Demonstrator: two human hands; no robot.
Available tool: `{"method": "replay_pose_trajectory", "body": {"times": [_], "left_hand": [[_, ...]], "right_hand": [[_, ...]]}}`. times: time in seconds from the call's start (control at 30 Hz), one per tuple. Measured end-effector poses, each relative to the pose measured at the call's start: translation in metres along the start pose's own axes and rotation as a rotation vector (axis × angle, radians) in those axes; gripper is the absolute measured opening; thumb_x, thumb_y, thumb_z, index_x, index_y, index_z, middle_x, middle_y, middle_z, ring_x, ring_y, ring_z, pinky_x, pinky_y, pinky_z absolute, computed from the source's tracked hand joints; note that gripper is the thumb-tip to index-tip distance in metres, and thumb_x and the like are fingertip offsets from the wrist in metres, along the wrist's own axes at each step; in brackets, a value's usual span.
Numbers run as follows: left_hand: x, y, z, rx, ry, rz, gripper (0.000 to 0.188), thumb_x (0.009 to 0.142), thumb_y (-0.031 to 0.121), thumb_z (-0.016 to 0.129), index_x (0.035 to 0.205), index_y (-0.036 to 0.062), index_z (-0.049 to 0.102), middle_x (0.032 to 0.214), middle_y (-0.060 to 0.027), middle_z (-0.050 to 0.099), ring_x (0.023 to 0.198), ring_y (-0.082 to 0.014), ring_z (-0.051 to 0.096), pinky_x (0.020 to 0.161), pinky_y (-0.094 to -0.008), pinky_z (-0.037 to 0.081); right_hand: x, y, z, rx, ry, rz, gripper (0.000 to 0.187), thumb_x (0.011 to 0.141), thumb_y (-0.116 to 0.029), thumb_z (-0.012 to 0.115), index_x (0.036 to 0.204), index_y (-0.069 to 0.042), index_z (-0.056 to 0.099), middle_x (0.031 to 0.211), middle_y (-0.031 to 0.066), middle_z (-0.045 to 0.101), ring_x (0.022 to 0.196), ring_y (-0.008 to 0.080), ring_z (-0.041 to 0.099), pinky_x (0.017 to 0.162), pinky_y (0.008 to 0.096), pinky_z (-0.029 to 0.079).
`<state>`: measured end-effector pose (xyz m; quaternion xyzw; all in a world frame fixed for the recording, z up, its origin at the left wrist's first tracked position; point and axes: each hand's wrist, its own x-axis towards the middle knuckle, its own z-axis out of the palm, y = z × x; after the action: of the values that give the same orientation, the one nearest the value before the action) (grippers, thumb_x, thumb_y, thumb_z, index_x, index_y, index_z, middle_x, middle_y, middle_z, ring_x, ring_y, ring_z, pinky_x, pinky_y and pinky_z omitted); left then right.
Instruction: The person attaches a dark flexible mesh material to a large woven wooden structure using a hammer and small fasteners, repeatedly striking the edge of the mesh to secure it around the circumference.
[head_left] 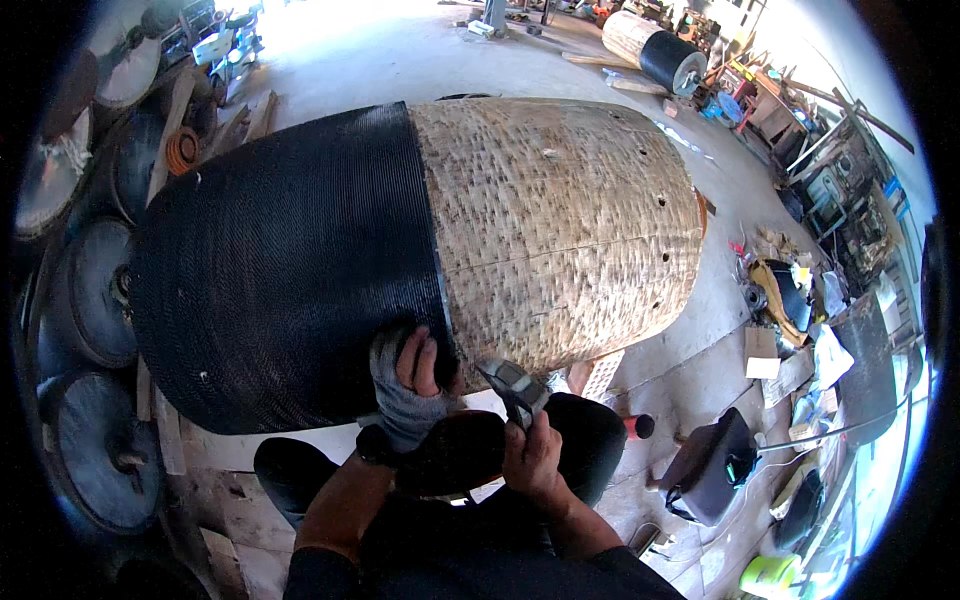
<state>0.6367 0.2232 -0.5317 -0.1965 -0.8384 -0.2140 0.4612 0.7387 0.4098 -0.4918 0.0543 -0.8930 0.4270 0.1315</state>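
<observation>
Lying broadside in front of the person, a large drum (560,220) sits just ahead of both hands, its lower edge nearest the grip. The left hand (408,385), in a grey fingerless glove, is set against the black ribbed covering (290,260) near the boundary with the bare section. Its fingers are curled; whether they pinch anything cannot be told. The right hand (533,455), ungloved, is closed around a hammer (512,383), whose metal head overlaps the lower edge of the bare section in view, just right of the boundary. Contact between head and drum cannot be confirmed.

Surface: the covering runs in fine, close ridges over the left part; the right part is pale brown, densely pitted and crossed by a lengthwise crack. A perforated block (603,373) shows below the drum's lower edge.

Room: a workshop with a pale floor (350,65), brightly lit at the far side. Large round discs (105,450) line the left; a dark case (708,468) and mixed clutter occupy the right, with a yellow-green bucket (770,575) at lower right.

Count: one drum at the hands, one smaller two-tone roller (655,55) at upper right, one hammer, one case, one bucket, four dark holes (661,202) near the drum's right end, at least four discs.
</observation>
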Motion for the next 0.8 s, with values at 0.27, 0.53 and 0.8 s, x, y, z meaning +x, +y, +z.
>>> {"method": "replay_pose_trajectory", "body": {"times": [0.27, 0.53, 0.8], "left_hand": [[-0.002, 0.0, -0.007, -0.035, -0.062, -0.035, 0.077, 0.076, 0.035, 0.072, 0.134, -0.0012, 0.038, 0.13, -0.0228, 0.048, 0.119, -0.0383, 0.045, 0.101, -0.057, 0.033], [-0.002, -0.002, -0.003, -0.062, -0.021, -0.027, 0.076, 0.075, 0.033, 0.073, 0.134, -0.0001, 0.038, 0.132, -0.0229, 0.046, 0.118, -0.0373, 0.046, 0.1, -0.056, 0.034], [0.003, 0.0, -0.011, -0.068, -0.036, -0.009, 0.076, 0.075, 0.03, 0.074, 0.134, 0.0025, 0.037, 0.132, -0.0228, 0.045, 0.117, -0.0376, 0.047, 0.099, -0.0561, 0.035]], "right_hand": [[0.008, -0.019, -0.005, 0.037, 0.005, 0.075, 0.018, 0.09, -0.016, 0.059, 0.091, -0.001, 0.049, 0.071, 0.0237, 0.059, 0.063, 0.0439, 0.06, 0.054, 0.0487, 0.046], [0.016, -0.014, -0.008, -0.062, -0.131, 0.286, 0.02, 0.091, -0.02, 0.058, 0.09, -0.003, 0.049, 0.073, 0.0244, 0.058, 0.071, 0.0473, 0.059, 0.058, 0.0507, 0.046], [0.027, -0.022, -0.007, -0.122, -0.208, 0.257, 0.021, 0.092, -0.021, 0.057, 0.097, -0.002, 0.048, 0.066, 0.0246, 0.057, 0.065, 0.048, 0.058, 0.054, 0.0492, 0.045]]}}
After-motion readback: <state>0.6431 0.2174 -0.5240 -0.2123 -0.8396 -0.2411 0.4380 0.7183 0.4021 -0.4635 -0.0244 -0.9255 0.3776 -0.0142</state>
